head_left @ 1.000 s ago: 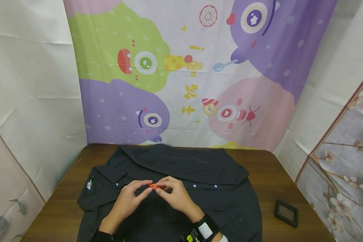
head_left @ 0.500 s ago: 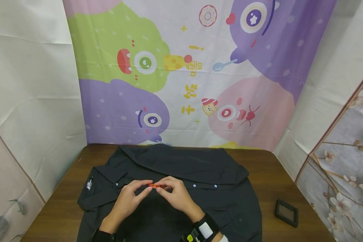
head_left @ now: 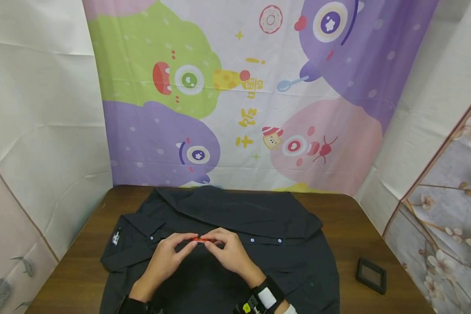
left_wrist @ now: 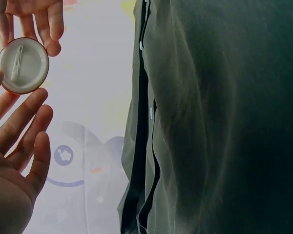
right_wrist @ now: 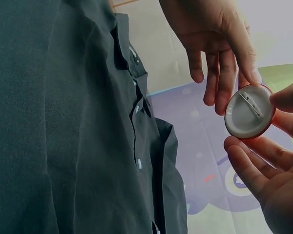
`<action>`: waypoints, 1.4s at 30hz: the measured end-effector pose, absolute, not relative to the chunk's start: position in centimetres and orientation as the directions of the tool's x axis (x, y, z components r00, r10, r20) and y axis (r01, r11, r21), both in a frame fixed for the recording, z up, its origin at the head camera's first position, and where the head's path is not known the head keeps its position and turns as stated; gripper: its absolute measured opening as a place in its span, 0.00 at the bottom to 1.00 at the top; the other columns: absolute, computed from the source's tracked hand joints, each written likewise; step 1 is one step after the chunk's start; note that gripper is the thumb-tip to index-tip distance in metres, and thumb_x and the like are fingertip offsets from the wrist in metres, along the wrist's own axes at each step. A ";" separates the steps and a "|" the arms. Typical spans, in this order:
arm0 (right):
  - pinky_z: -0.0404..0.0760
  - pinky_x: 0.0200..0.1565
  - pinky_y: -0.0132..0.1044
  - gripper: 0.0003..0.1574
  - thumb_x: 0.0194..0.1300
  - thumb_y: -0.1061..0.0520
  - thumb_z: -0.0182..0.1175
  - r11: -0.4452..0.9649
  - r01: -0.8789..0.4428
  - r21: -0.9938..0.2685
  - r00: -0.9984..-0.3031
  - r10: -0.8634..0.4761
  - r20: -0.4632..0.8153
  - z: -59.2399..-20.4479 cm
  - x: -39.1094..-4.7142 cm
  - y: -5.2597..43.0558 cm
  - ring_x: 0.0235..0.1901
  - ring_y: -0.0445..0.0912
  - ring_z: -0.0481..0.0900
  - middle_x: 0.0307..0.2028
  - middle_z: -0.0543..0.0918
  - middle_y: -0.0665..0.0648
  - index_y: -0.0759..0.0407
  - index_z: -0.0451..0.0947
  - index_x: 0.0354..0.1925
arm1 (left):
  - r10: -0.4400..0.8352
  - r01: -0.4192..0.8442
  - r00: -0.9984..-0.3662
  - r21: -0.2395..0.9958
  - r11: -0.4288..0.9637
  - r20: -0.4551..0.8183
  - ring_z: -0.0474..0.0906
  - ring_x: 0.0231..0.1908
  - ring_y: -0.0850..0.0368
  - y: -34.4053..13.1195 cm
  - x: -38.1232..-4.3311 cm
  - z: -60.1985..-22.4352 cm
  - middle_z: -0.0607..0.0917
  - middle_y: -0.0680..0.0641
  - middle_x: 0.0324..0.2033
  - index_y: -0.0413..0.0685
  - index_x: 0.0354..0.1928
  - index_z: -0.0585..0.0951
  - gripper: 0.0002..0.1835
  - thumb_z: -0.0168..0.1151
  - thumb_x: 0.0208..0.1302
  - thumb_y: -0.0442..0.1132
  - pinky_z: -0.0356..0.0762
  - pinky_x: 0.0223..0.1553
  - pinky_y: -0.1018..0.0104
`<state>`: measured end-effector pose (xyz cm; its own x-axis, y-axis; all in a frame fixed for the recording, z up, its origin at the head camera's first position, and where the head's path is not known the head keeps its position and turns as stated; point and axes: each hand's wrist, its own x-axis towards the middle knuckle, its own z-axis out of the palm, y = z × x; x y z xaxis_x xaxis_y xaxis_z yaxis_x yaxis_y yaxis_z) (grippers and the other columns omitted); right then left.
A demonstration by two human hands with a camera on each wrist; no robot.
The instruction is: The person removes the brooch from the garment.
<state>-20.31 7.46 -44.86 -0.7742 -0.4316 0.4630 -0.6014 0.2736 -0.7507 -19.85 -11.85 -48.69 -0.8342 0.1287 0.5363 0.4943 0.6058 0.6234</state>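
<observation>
I record the badge (right_wrist: 246, 126) between both hands, clear of the black shirt (head_left: 204, 283) laid out below it on the surface (head_left: 349, 235). The left hand (head_left: 168, 257) has thumb and fingers grasping one side of its rim; the right hand (head_left: 230, 253) pinches the opposite side. The remaining fingers are loosely bent. Both wrist views show the pale back, with the pin (right_wrist: 250, 105) lying across it; whether its clasp is undone I cannot tell.

Change noted: over the last second the hands have barely shifted. From the head view, however, the badge has tipped, showing less red face and now a pale strip with a thin dark line beneath. My judgement is that attention is on the pin side, and that handling of the badge is in progress, with fastening not begun.

Also noted: a small black frame (head_left: 369, 286) at the right, well apart from both hands.
</observation>
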 end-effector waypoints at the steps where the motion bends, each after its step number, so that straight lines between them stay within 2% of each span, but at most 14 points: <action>1: 0.85 0.37 0.41 0.11 0.59 0.67 0.59 0.273 -0.601 -0.751 -0.775 -0.430 0.463 -45.2 -20.5 7.5 0.37 0.50 0.81 0.39 0.84 0.64 0.66 0.82 0.41 | 0.129 0.493 -0.835 0.624 0.606 0.535 0.81 0.40 0.58 -11.8 -19.9 -48.7 0.87 0.51 0.37 0.51 0.41 0.85 0.11 0.66 0.56 0.43 0.81 0.40 0.52; 6: 0.85 0.37 0.39 0.11 0.60 0.63 0.60 0.271 -0.617 -0.739 -0.768 -0.414 0.489 -47.3 -21.7 7.5 0.38 0.46 0.80 0.39 0.84 0.59 0.61 0.82 0.42 | 0.123 0.487 -0.840 0.635 0.600 0.528 0.81 0.40 0.58 -11.8 -19.8 -48.7 0.88 0.52 0.37 0.52 0.41 0.85 0.11 0.66 0.56 0.43 0.82 0.39 0.52; 14: 0.84 0.38 0.36 0.10 0.62 0.58 0.59 0.231 -0.630 -0.742 -0.758 -0.393 0.521 -47.8 -21.9 7.7 0.39 0.43 0.80 0.39 0.84 0.56 0.56 0.83 0.42 | 0.113 0.478 -0.847 0.652 0.588 0.519 0.81 0.40 0.58 -11.7 -19.8 -48.7 0.87 0.52 0.36 0.53 0.41 0.85 0.10 0.65 0.57 0.45 0.82 0.39 0.52; 18: 0.84 0.37 0.37 0.10 0.61 0.61 0.60 0.241 -0.624 -0.744 -0.764 -0.388 0.515 -47.5 -21.7 7.6 0.38 0.45 0.81 0.39 0.84 0.57 0.58 0.83 0.42 | 0.115 0.482 -0.846 0.654 0.583 0.521 0.81 0.40 0.58 -11.7 -19.8 -48.6 0.87 0.52 0.36 0.52 0.41 0.85 0.10 0.65 0.57 0.45 0.82 0.39 0.52; 26: 0.85 0.35 0.39 0.12 0.54 0.71 0.61 0.225 -0.634 -0.740 -0.754 -0.392 0.527 -44.9 -20.1 7.4 0.34 0.54 0.81 0.37 0.83 0.65 0.69 0.81 0.40 | 0.123 0.483 -0.849 0.657 0.579 0.515 0.81 0.40 0.59 -11.8 -19.8 -48.6 0.87 0.52 0.36 0.52 0.41 0.85 0.10 0.64 0.58 0.45 0.82 0.39 0.52; 42: 0.85 0.34 0.42 0.12 0.54 0.70 0.63 0.228 -0.621 -0.750 -0.769 -0.365 0.525 -44.8 -20.0 7.2 0.32 0.49 0.82 0.36 0.83 0.64 0.68 0.81 0.40 | 0.119 0.474 -0.852 0.655 0.589 0.511 0.81 0.37 0.60 -11.7 -19.7 -48.3 0.88 0.52 0.34 0.52 0.40 0.85 0.09 0.64 0.58 0.44 0.82 0.37 0.53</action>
<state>-19.99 7.22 -44.82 -0.7688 -0.3652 0.5249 -0.6206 0.2280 -0.7503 -19.74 -11.72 -48.27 -0.8515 0.1185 0.5107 0.4745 0.5885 0.6546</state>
